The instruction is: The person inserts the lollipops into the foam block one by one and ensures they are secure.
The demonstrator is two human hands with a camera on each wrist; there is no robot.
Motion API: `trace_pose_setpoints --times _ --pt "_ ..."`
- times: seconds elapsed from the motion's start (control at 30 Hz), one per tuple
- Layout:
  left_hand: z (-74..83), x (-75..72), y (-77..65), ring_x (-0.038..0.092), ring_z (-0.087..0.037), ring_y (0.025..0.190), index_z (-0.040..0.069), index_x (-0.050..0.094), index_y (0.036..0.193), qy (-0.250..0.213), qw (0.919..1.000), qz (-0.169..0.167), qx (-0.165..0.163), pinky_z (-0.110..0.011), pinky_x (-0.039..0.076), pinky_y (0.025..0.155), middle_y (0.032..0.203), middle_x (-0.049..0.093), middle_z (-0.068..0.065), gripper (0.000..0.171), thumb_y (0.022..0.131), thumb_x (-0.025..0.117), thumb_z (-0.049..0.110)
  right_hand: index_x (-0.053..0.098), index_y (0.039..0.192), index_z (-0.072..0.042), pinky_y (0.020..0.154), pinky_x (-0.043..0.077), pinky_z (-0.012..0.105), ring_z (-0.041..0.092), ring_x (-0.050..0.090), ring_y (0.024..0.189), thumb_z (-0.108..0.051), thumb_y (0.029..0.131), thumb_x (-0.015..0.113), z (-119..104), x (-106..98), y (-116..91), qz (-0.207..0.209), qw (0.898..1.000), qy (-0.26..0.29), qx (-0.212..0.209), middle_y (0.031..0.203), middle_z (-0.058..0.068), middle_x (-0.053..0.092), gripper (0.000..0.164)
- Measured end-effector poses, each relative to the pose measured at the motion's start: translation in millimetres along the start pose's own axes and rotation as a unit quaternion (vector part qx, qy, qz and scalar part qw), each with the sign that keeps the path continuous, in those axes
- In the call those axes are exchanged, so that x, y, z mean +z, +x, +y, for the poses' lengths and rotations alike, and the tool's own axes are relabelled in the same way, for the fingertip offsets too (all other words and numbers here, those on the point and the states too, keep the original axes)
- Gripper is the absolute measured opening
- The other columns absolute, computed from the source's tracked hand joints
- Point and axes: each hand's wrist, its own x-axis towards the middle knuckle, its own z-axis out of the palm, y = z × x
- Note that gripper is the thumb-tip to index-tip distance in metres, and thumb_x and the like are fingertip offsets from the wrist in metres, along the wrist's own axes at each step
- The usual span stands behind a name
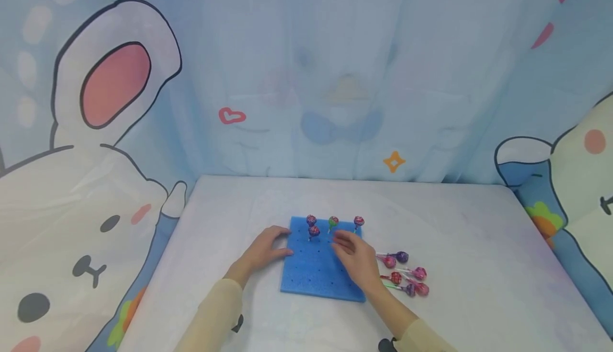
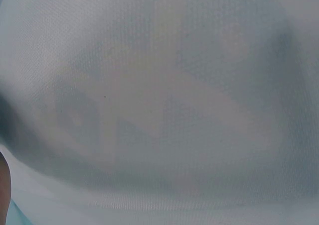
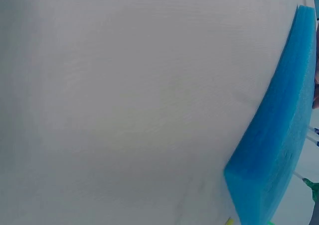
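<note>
A blue foam board (image 1: 311, 272) dotted with small holes lies flat in the head view; its thick edge also shows in the right wrist view. Several lollipops stand by their sticks near its far side, among them a green-and-red lollipop (image 1: 333, 221) and a red-and-purple lollipop (image 1: 358, 221). My left hand (image 1: 264, 248) rests at the board's left edge, thumb and fingers spread apart. Over the board's right half is my right hand (image 1: 356, 259), its fingers loosely bent just nearer than the standing lollipops. No candy shows between those fingers.
Several loose lollipops (image 1: 419, 273) in wrappers lie in a cluster right of the board, beside my right wrist. A white cloth (image 1: 230, 203) covers the table. Behind it hangs a light blue curtain (image 1: 268, 150) with cartoon prints.
</note>
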Motion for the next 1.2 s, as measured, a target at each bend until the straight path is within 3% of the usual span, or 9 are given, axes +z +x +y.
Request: trace_pose_setpoints --times 0.37,0.73,0.9,1.0,1.13,1.2 --pt "-1.5 0.2 -0.2 0.042 -0.026 0.136 0.013 0.053 0.138 0.002 1.0 0.003 -0.003 -0.045 0.033 0.114 0.14 0.052 -0.006 0.056 0.09 0.071 0.037 0.063 0.122 -0.002 0.09 0.054 0.025 0.025 0.065 0.109 -0.009 0.092 0.068 12 -22 -4 0.014 1.0 -0.004 0.025 0.118 0.014 0.067 0.031" --pt "-2.0 1.3 -0.7 0.041 -0.026 0.137 0.015 0.053 0.138 0.001 1.0 0.002 -0.009 -0.045 0.032 0.115 0.141 0.052 -0.005 0.057 0.089 0.071 0.037 0.062 0.121 -0.003 0.085 0.051 0.011 0.026 0.066 0.108 -0.015 0.095 0.066 26 -46 -6 0.051 0.997 -0.058 0.03 0.116 0.014 0.068 0.029" --pt "-2.6 0.4 -0.7 0.042 -0.026 0.136 0.013 0.053 0.138 0.003 1.0 0.001 0.0 -0.045 0.032 0.115 0.14 0.053 -0.006 0.056 0.09 0.071 0.037 0.063 0.119 -0.003 0.085 0.052 0.017 0.029 0.067 0.105 -0.019 0.094 0.067 33 -56 -7 0.081 0.993 -0.08 0.013 0.114 0.016 0.069 0.03" --pt "-3.0 0.2 -0.5 0.042 -0.027 0.135 0.012 0.053 0.138 0.002 1.0 0.001 0.006 -0.046 0.033 0.114 0.14 0.053 -0.007 0.057 0.09 0.07 0.038 0.063 0.12 -0.007 0.08 0.054 0.016 0.025 0.068 0.103 -0.033 0.096 0.063 50 -63 -4 0.094 0.989 -0.115 -0.002 0.112 0.012 0.069 0.036" --pt "-3.6 0.0 -0.2 0.042 -0.027 0.136 0.013 0.053 0.138 0.001 1.0 0.0 0.004 -0.045 0.033 0.114 0.14 0.052 -0.007 0.057 0.09 0.07 0.038 0.061 0.124 -0.01 0.077 0.055 0.016 0.022 0.067 0.103 -0.049 0.095 0.058 73 -76 3 0.086 0.984 -0.158 -0.003 0.116 0.01 0.068 0.049" --pt "-4.0 0.2 -0.3 0.042 -0.027 0.136 0.013 0.053 0.138 0.0 1.0 0.0 0.003 -0.045 0.033 0.114 0.14 0.052 -0.006 0.057 0.09 0.07 0.037 0.059 0.127 -0.008 0.084 0.056 0.023 0.027 0.066 0.107 -0.043 0.096 0.06 64 -84 2 0.072 0.986 -0.149 0.018 0.12 0.014 0.066 0.047"
